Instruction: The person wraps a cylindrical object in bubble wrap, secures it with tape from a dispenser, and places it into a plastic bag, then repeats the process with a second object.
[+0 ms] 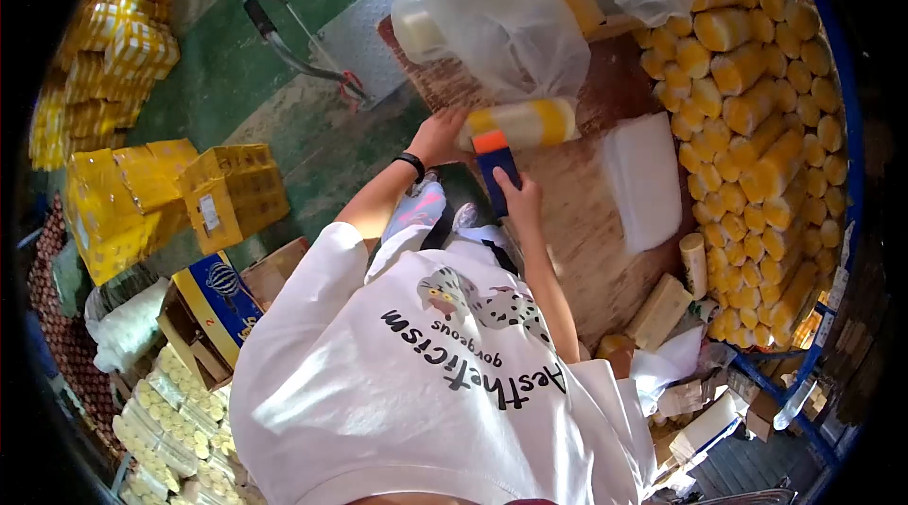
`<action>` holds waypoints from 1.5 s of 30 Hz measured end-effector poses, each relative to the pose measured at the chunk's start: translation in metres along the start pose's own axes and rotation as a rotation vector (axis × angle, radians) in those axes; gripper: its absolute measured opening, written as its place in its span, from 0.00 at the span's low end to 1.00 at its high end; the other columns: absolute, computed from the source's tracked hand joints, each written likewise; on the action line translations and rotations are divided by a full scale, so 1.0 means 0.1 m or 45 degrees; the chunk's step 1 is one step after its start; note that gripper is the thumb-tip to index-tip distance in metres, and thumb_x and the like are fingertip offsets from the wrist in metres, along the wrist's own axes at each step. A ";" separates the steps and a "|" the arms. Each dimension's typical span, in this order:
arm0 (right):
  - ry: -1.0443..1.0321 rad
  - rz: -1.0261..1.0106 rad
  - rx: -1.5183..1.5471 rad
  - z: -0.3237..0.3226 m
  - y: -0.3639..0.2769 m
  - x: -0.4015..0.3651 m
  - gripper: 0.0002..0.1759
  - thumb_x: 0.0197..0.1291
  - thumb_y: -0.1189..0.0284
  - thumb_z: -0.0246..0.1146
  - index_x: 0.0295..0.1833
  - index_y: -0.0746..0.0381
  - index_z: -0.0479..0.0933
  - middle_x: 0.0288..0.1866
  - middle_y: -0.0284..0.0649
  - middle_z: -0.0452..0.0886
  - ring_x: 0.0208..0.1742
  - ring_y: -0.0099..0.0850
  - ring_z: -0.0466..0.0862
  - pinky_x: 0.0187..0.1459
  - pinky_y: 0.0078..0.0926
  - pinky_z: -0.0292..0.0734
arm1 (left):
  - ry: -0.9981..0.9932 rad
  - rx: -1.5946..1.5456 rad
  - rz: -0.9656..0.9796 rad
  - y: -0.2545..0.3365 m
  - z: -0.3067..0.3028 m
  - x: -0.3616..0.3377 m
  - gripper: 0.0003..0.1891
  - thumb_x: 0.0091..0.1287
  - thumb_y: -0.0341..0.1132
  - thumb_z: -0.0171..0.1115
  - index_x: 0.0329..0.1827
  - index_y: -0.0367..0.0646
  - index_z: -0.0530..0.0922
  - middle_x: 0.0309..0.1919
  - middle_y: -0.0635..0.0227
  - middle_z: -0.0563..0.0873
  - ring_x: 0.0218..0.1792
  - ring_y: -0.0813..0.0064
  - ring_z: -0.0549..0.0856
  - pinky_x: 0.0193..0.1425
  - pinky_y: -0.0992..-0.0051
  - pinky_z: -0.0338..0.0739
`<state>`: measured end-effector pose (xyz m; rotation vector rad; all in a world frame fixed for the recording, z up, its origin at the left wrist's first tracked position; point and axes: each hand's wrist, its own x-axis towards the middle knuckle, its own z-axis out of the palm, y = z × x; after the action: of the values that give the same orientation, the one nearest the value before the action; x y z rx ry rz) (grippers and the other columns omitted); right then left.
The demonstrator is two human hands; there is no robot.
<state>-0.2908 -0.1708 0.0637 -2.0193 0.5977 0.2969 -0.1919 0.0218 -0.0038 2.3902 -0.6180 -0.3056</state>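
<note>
My left hand [443, 134] is at the left end of a yellow-and-white roll [544, 123], its fingers closed against that end. The roll lies across the near part of a worn wooden table [558, 193]. My right hand [518, 197] grips a flat blue tool with an orange end [498, 182]; its exact kind I cannot tell. The orange end overlaps the roll's lower edge in this view. Just beyond the roll sits a large clear plastic bag [501, 23] with a pale roll inside.
White foam sheets [645, 182] lie on the table's right side. Yellow-ended rolls [757, 146] are stacked high in a blue-framed rack at right. A metal-handled trolley [374, 42] stands beyond. Yellow-taped boxes [128, 207] and an open blue-and-yellow carton [218, 302] are at left.
</note>
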 end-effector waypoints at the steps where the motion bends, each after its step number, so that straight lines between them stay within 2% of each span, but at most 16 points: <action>1: -0.005 0.037 0.088 0.00 0.02 -0.10 0.29 0.53 0.50 0.67 0.35 0.71 0.80 0.29 0.50 0.83 0.30 0.39 0.83 0.36 0.34 0.75 | 0.052 0.017 0.036 -0.03 0.04 0.00 0.50 0.42 0.54 0.76 0.66 0.37 0.64 0.59 0.48 0.74 0.60 0.50 0.73 0.62 0.60 0.70; 3: 0.006 0.067 0.138 -0.01 0.11 -0.31 0.28 0.54 0.51 0.68 0.36 0.71 0.80 0.30 0.50 0.83 0.30 0.40 0.82 0.36 0.35 0.75 | 0.152 0.054 0.119 -0.13 0.14 0.02 0.49 0.42 0.55 0.76 0.65 0.37 0.65 0.57 0.48 0.75 0.58 0.49 0.74 0.61 0.60 0.71; 8: 0.088 -0.053 0.003 0.07 1.07 -0.34 0.29 0.54 0.50 0.67 0.36 0.71 0.80 0.31 0.51 0.83 0.31 0.41 0.83 0.36 0.34 0.75 | -0.174 -0.069 -0.116 -0.04 -0.12 0.19 0.50 0.40 0.56 0.76 0.65 0.38 0.66 0.56 0.49 0.77 0.57 0.50 0.75 0.61 0.60 0.71; 9: 0.027 0.063 -0.007 0.04 1.06 -0.32 0.30 0.54 0.49 0.67 0.36 0.71 0.80 0.31 0.51 0.83 0.33 0.41 0.83 0.37 0.35 0.75 | -0.231 -0.083 -0.151 -0.04 -0.13 0.19 0.50 0.40 0.56 0.76 0.65 0.38 0.66 0.56 0.49 0.77 0.57 0.50 0.75 0.61 0.61 0.71; 11: -0.101 0.285 -0.017 -0.02 0.71 -0.22 0.30 0.54 0.48 0.66 0.36 0.71 0.80 0.32 0.52 0.83 0.35 0.42 0.84 0.39 0.35 0.75 | -0.206 -0.165 -0.154 -0.08 -0.04 0.15 0.46 0.40 0.57 0.75 0.61 0.39 0.70 0.47 0.47 0.81 0.50 0.51 0.80 0.54 0.61 0.75; 13: -0.071 0.217 -0.115 -0.06 0.63 -0.17 0.34 0.52 0.44 0.65 0.36 0.71 0.80 0.30 0.53 0.83 0.34 0.44 0.84 0.39 0.37 0.75 | -0.254 -0.358 -0.221 0.00 -0.02 0.04 0.43 0.40 0.58 0.73 0.57 0.40 0.72 0.42 0.45 0.83 0.45 0.50 0.83 0.49 0.60 0.76; 15: -0.068 0.125 -0.056 -0.08 1.03 -0.09 0.35 0.51 0.43 0.65 0.35 0.71 0.80 0.29 0.53 0.83 0.33 0.45 0.83 0.38 0.38 0.75 | -0.269 -0.119 -0.203 0.11 -0.03 -0.10 0.42 0.46 0.60 0.72 0.58 0.39 0.74 0.35 0.51 0.83 0.40 0.53 0.82 0.45 0.62 0.76; 20: -0.120 0.231 -0.299 -0.16 0.86 -0.03 0.39 0.49 0.40 0.64 0.33 0.74 0.79 0.28 0.58 0.81 0.34 0.51 0.83 0.39 0.43 0.74 | 0.071 0.028 0.032 0.34 0.03 -0.30 0.39 0.54 0.49 0.67 0.66 0.39 0.66 0.58 0.52 0.73 0.60 0.51 0.71 0.62 0.58 0.68; 23: -0.094 0.206 -0.454 -0.17 0.55 -0.06 0.39 0.50 0.41 0.64 0.32 0.74 0.79 0.29 0.59 0.81 0.35 0.53 0.83 0.39 0.44 0.74 | 0.123 0.380 0.481 0.36 0.15 -0.27 0.42 0.52 0.41 0.65 0.70 0.37 0.60 0.66 0.50 0.65 0.66 0.52 0.66 0.71 0.57 0.58; 24: -0.099 0.203 -0.463 -0.16 0.54 -0.05 0.39 0.50 0.41 0.64 0.31 0.74 0.79 0.29 0.60 0.81 0.35 0.53 0.83 0.40 0.45 0.74 | -0.066 0.375 0.352 0.49 0.11 -0.28 0.43 0.50 0.37 0.61 0.72 0.35 0.56 0.70 0.49 0.60 0.70 0.51 0.60 0.75 0.56 0.49; 27: -0.090 0.166 -0.508 -0.12 0.50 -0.06 0.37 0.50 0.42 0.64 0.31 0.74 0.80 0.29 0.61 0.81 0.36 0.54 0.83 0.41 0.46 0.75 | 0.028 0.693 0.333 0.54 0.23 -0.27 0.44 0.51 0.37 0.60 0.72 0.34 0.54 0.71 0.48 0.58 0.72 0.47 0.57 0.75 0.52 0.46; 33: -0.114 0.057 -0.816 -0.11 0.26 -0.06 0.32 0.51 0.45 0.64 0.35 0.69 0.81 0.30 0.57 0.82 0.37 0.55 0.82 0.40 0.47 0.76 | 0.161 0.955 0.278 0.54 0.50 -0.20 0.37 0.59 0.38 0.54 0.72 0.36 0.55 0.70 0.46 0.59 0.68 0.43 0.62 0.72 0.49 0.53; 36: -0.119 -0.010 -1.023 -0.05 0.12 -0.11 0.29 0.52 0.48 0.64 0.39 0.67 0.81 0.34 0.55 0.82 0.39 0.54 0.82 0.41 0.46 0.77 | 0.194 0.953 0.168 0.55 0.55 -0.12 0.34 0.62 0.41 0.51 0.72 0.39 0.57 0.64 0.49 0.69 0.63 0.47 0.68 0.68 0.51 0.59; 41: -0.071 -0.070 -0.810 -0.12 0.56 0.02 0.28 0.54 0.49 0.63 0.45 0.66 0.80 0.40 0.57 0.82 0.42 0.54 0.82 0.46 0.46 0.77 | 0.139 0.474 0.161 0.45 0.27 0.00 0.40 0.56 0.47 0.61 0.71 0.39 0.58 0.63 0.50 0.70 0.62 0.48 0.70 0.65 0.55 0.63; 42: -0.062 0.063 -0.707 -0.28 0.34 -0.13 0.27 0.54 0.48 0.63 0.44 0.63 0.81 0.40 0.57 0.82 0.42 0.54 0.81 0.46 0.46 0.76 | 0.101 0.364 0.172 0.43 0.18 0.03 0.42 0.54 0.48 0.63 0.71 0.39 0.58 0.63 0.50 0.70 0.62 0.49 0.70 0.66 0.55 0.63; 45: 0.241 -0.056 -0.744 -0.57 0.69 -0.27 0.27 0.58 0.54 0.62 0.54 0.65 0.74 0.40 0.54 0.82 0.40 0.54 0.82 0.41 0.47 0.75 | -0.084 0.210 0.267 0.24 0.02 0.14 0.55 0.44 0.45 0.75 0.75 0.44 0.51 0.67 0.52 0.66 0.66 0.51 0.66 0.70 0.56 0.61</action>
<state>-0.3521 -0.2404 0.0528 -2.6422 0.6310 0.2764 -0.1897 -0.0030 0.0091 2.4513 -0.9497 -0.2517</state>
